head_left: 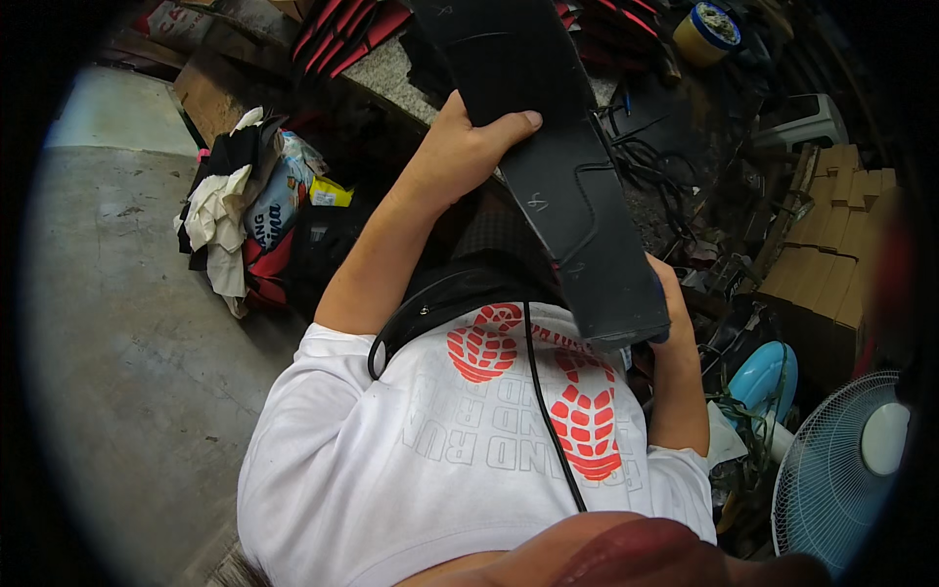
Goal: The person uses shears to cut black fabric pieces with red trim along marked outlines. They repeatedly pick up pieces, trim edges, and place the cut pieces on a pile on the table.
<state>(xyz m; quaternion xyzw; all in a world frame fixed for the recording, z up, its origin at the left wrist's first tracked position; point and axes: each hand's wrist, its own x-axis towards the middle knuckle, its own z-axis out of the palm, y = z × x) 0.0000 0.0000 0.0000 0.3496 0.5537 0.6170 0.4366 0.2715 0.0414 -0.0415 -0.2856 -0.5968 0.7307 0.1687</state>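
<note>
A long, flat black panel (pixel 562 186) slants across the space in front of my body, its lower end close to my white shirt. It carries small pale handwritten marks and a thin curved line. My left hand (pixel 460 149) grips its left edge near the upper part, with the thumb lying over the face and the other fingers hidden behind. At the lower right end, my right hand (pixel 673 298) holds the panel's edge. Most of the right fingers are out of sight behind it.
Black-and-red flat pieces (pixel 357 34) lie on a worktop beyond the panel, with a yellow tub (pixel 706 37) farther right. Black cables (pixel 650 166) tangle beside the panel. Stacked brown cardboard (pixel 827 235) and a fan (pixel 831 479) stand right. A scrap-filled bag (pixel 279 210) sits left.
</note>
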